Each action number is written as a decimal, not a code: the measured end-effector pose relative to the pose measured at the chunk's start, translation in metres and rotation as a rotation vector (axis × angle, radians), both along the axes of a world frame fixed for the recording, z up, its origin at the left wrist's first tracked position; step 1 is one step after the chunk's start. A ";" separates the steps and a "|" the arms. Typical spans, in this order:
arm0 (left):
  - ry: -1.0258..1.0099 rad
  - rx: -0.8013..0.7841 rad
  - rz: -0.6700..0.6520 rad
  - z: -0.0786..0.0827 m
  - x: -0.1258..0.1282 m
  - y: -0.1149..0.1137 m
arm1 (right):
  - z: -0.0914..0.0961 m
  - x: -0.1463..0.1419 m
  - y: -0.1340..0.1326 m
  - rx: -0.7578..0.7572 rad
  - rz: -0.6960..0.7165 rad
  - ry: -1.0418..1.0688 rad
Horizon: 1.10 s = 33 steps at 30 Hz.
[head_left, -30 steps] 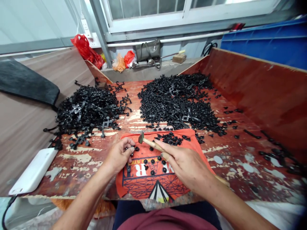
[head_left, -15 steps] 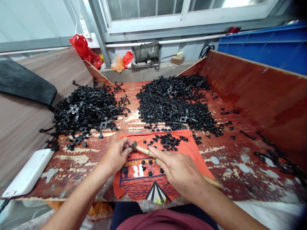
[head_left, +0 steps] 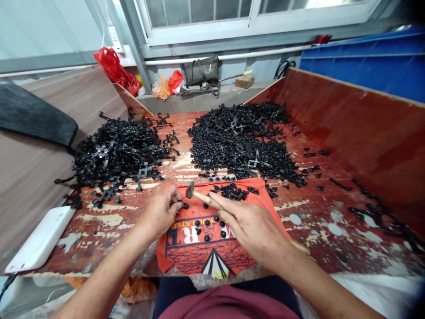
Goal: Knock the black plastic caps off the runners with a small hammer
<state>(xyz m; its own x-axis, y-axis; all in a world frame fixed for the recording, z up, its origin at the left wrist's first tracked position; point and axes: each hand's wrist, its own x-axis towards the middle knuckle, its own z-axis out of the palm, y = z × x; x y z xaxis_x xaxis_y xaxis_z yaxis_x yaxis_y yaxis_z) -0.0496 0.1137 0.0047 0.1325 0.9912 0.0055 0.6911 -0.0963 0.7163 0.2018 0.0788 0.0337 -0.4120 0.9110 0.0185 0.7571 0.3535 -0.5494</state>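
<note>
My right hand (head_left: 254,226) is wrapped round the wooden handle of a small hammer (head_left: 207,199). The metal head is raised a little above the orange printed cloth (head_left: 189,263). My left hand (head_left: 162,208) pinches a small black plastic part (head_left: 175,204) at the cloth's left side, partly hidden by the fingers. Just right of those fingertips sits a round black piece (head_left: 185,206). Several more round black pieces (head_left: 207,223) lie scattered on the cloth between my hands. A small cluster of black parts (head_left: 232,191) rests at its far edge.
A heap of black linked parts (head_left: 119,148) lies at the left, and a larger heap of small black parts (head_left: 232,141) at the back centre. A white power bank-like box (head_left: 40,239) sits at the left edge. Wooden boards (head_left: 352,137) wall the worn table's sides.
The hammer head has lifted away from the part at my left fingertips, uncovering a round black piece there. My left hand has stayed almost in place.
</note>
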 end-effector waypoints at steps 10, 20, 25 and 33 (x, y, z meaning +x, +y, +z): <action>-0.021 -0.044 -0.005 -0.002 -0.001 0.001 | 0.009 -0.001 -0.005 0.017 -0.001 0.126; -0.516 -0.243 0.124 -0.012 -0.003 -0.005 | -0.006 0.006 -0.003 -0.017 -0.057 0.152; -0.519 -0.246 0.109 -0.014 -0.007 -0.005 | -0.008 0.007 -0.003 -0.036 -0.029 0.138; -0.393 -0.207 0.102 -0.012 0.000 -0.006 | -0.013 0.008 -0.002 -0.013 -0.051 0.089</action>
<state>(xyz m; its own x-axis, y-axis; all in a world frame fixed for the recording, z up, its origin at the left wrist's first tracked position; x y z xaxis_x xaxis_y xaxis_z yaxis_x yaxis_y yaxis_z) -0.0493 0.1077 -0.0071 0.0612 0.9846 -0.1639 0.3616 0.1312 0.9231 0.2093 0.0766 0.0212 -0.3624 0.9311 0.0413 0.7221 0.3085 -0.6192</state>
